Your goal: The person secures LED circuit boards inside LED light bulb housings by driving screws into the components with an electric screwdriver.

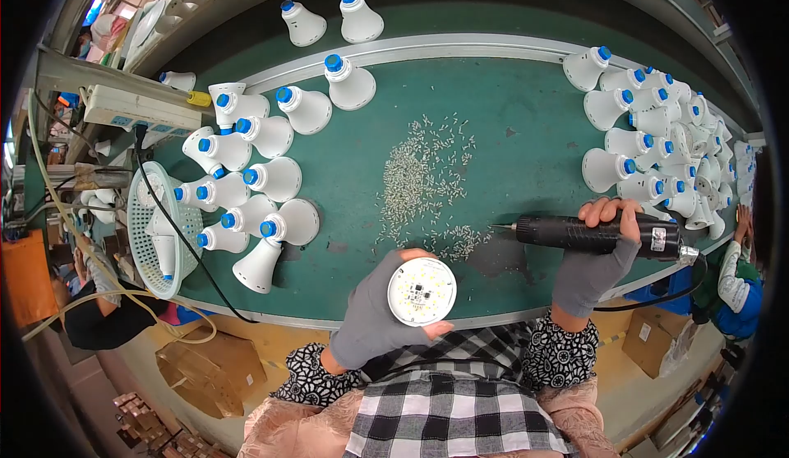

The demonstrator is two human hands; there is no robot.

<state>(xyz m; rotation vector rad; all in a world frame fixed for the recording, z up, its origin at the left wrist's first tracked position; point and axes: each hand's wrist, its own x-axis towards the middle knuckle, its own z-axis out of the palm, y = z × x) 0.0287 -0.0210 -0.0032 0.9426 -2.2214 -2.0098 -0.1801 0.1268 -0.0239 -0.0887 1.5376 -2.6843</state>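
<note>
My left hand (374, 310), in a grey fingerless glove, grips an LED bulb base with its round white circuit board (422, 291) facing up. Small yellow LEDs and dark chips show on the board. My right hand (598, 252), gloved the same way, is wrapped round a black electric screwdriver (567, 233). The screwdriver lies level, its tip pointing left toward a scattered pile of small screws (411, 187) on the green table. Its tip is apart from the board.
White bulb housings with blue caps (275, 179) stand in a group on the left, and many more (608, 170) crowd the right. A pale green basket (144, 248) sits at the left edge below a power strip (140, 111). A black cable (168, 219) crosses there. Other people are at both sides.
</note>
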